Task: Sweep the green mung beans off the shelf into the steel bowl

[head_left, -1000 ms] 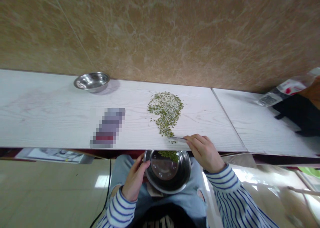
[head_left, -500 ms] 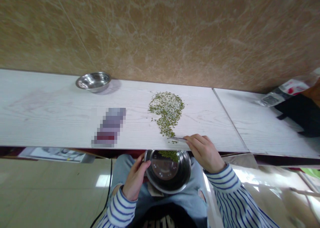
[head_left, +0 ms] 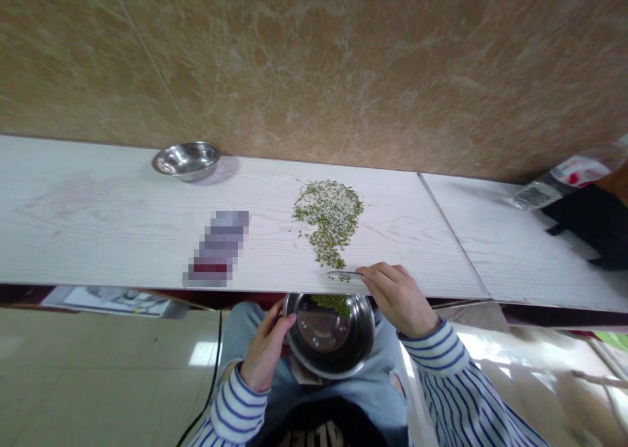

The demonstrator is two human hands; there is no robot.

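My left hand (head_left: 265,352) grips the rim of a steel bowl (head_left: 330,334) held just under the near edge of the white table (head_left: 98,231), above my lap. A few green beans lie at the bowl's far side. My right hand (head_left: 398,298) pinches a thin flat tool (head_left: 343,274) whose tip rests on the table edge, right at the near end of a pile of mixed green beans and white grains (head_left: 328,219).
A second, smaller steel bowl (head_left: 186,160) stands at the back left against the brown marble wall. A blurred rectangular object (head_left: 216,248) lies left of the pile. A plastic bag (head_left: 564,180) and a dark item (head_left: 591,228) lie at the far right.
My right hand and the tool have shifted slightly left along the table edge. The bowl and left hand stay put.
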